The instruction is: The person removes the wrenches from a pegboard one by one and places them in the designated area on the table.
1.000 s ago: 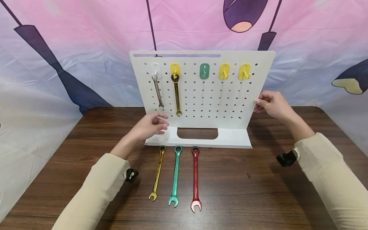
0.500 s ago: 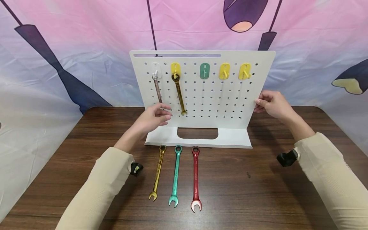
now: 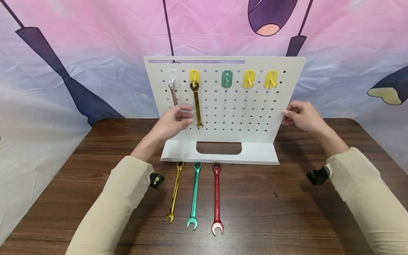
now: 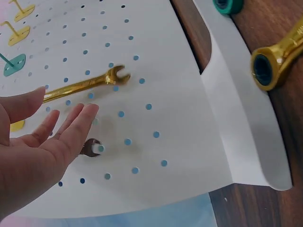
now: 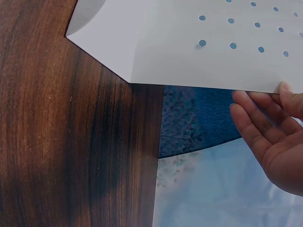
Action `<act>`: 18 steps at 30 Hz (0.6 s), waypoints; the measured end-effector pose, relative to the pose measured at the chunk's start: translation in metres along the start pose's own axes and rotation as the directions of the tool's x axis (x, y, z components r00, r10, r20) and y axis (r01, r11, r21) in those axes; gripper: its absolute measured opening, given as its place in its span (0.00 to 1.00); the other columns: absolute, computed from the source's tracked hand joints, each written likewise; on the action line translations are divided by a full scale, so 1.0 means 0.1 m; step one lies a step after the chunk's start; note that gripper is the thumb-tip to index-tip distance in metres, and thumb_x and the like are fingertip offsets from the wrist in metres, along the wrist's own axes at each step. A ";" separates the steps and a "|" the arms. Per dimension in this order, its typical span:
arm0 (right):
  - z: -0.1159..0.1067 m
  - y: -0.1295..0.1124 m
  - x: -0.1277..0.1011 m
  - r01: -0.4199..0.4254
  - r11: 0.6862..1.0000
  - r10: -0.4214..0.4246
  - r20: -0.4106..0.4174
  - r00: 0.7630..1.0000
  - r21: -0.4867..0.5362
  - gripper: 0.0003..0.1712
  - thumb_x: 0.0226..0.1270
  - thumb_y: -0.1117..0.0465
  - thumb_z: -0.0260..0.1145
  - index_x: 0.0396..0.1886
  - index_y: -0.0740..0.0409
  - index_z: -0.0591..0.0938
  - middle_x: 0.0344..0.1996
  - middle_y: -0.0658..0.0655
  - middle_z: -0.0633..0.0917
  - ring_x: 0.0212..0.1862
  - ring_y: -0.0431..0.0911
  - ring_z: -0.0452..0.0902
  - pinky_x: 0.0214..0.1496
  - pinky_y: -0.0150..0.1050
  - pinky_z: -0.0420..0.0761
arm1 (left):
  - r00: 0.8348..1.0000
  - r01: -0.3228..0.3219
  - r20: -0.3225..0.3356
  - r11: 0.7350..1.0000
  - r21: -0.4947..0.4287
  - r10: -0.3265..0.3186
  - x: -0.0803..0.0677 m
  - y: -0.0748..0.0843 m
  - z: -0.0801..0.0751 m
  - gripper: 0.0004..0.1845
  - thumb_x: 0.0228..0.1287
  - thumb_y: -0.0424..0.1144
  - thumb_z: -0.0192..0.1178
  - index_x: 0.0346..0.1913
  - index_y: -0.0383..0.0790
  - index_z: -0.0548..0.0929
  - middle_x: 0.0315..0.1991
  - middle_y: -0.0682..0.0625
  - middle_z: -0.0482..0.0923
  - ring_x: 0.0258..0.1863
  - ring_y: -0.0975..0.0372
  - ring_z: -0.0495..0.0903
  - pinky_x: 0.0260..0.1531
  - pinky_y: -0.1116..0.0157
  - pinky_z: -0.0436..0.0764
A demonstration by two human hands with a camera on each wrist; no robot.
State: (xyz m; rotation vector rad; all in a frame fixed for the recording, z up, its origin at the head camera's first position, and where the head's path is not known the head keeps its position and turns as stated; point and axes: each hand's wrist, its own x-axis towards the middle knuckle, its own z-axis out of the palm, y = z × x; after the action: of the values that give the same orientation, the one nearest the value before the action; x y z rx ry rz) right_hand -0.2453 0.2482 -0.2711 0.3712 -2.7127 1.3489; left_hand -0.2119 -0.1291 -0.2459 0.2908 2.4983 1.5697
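A: How is the grip of the left hand [image 3: 173,124]?

B: It is open. The fingers [image 4: 71,130] are nearly straight and hold nothing. They lie in front of the lower end of the silver wrench [image 3: 173,95], and the wrist view shows its open jaw [image 4: 91,147] just under the fingertips. I cannot tell if they touch it.

A: And the right hand [image 3: 302,115]?

B: Its grip is on the right edge of the white pegboard [image 3: 255,106]. The fingers [image 5: 258,124] curl behind the edge and the thumb is on the front side.

A: Where does the silver wrench hang?

B: On the clear hook [image 3: 172,78] at the upper left of the board. Just beside it, a gold wrench [image 3: 196,104] hangs from a yellow hook [image 3: 194,76]. To the right there is a green hook [image 3: 226,78] and two more yellow hooks [image 3: 248,79] [image 3: 271,79], with nothing on them.

A: What stands around the board?

B: The pegboard stands upright near the far edge of the wooden worktop [image 3: 287,212]. In front of its base, toward the near edge, three ratchet wrenches lie side by side: a gold one [image 3: 174,191], a green one [image 3: 194,194] and a red one [image 3: 217,198], ring ends toward the board. Behind hangs a pink and blue cloth [image 3: 79,42].
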 end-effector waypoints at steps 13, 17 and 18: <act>0.01 0.00 -0.01 0.002 1.000 -0.002 -0.008 1.000 0.005 0.12 0.68 0.67 0.54 0.31 0.75 0.74 0.29 0.65 0.83 0.27 0.45 0.80 0.30 0.34 0.83 | 0.999 -0.032 -0.033 0.999 0.034 0.033 0.06 0.21 0.01 0.24 0.67 0.32 0.51 0.64 0.36 0.60 0.58 0.40 0.67 0.57 0.54 0.69 0.56 0.62 0.72; 0.01 0.00 -0.01 0.001 1.000 -0.001 -0.006 1.000 0.012 0.12 0.68 0.67 0.55 0.31 0.75 0.74 0.28 0.64 0.83 0.27 0.46 0.80 0.30 0.35 0.83 | 0.998 -0.043 -0.043 0.999 0.028 0.044 0.06 0.26 0.01 0.24 0.67 0.33 0.51 0.64 0.37 0.60 0.59 0.42 0.67 0.58 0.55 0.67 0.57 0.62 0.71; 0.00 0.01 0.00 0.002 1.000 -0.001 -0.004 1.000 0.012 0.12 0.68 0.67 0.55 0.31 0.75 0.74 0.28 0.64 0.83 0.27 0.45 0.80 0.30 0.35 0.83 | 0.998 -0.048 -0.044 0.999 0.025 0.049 0.05 0.27 0.01 0.24 0.67 0.33 0.51 0.64 0.37 0.60 0.60 0.42 0.66 0.58 0.55 0.67 0.57 0.62 0.71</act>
State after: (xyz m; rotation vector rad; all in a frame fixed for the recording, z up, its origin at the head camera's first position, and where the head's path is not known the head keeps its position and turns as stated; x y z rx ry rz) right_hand -0.2451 0.2483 -0.2718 0.3708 -2.7016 1.3646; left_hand -0.2152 -0.1158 -0.2220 0.3253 2.5641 1.5817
